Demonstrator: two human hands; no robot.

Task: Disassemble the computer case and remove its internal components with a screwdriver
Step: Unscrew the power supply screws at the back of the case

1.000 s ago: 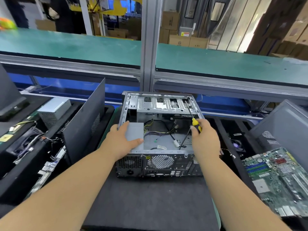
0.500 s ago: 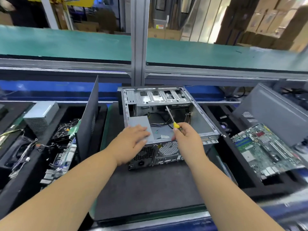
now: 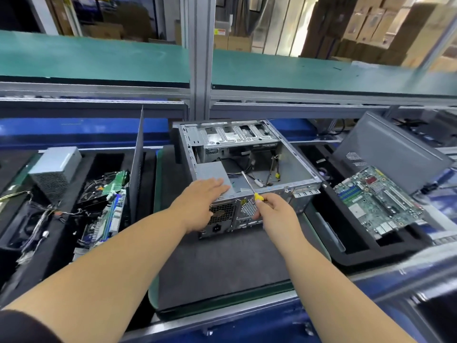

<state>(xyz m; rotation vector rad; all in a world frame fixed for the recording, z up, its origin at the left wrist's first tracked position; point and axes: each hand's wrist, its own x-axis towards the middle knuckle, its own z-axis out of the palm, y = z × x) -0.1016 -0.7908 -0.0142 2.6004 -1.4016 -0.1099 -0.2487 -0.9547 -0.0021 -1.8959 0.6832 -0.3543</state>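
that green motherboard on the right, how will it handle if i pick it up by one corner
The motherboard looks thin, flat and broad, so it is probably light but may flex from one corner. Its top is crowded with exposed slots and chips, so likely fragile. It lies tilted, partly overhanging the tray, so a nudge might slide it.

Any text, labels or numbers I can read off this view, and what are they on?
None can be read.
Red-and-white sign on the cardboard boxes behind the bench: blurred.
Yellow sticker on the computer case's rear panel: too small.
Motherboard markings at right: too small.
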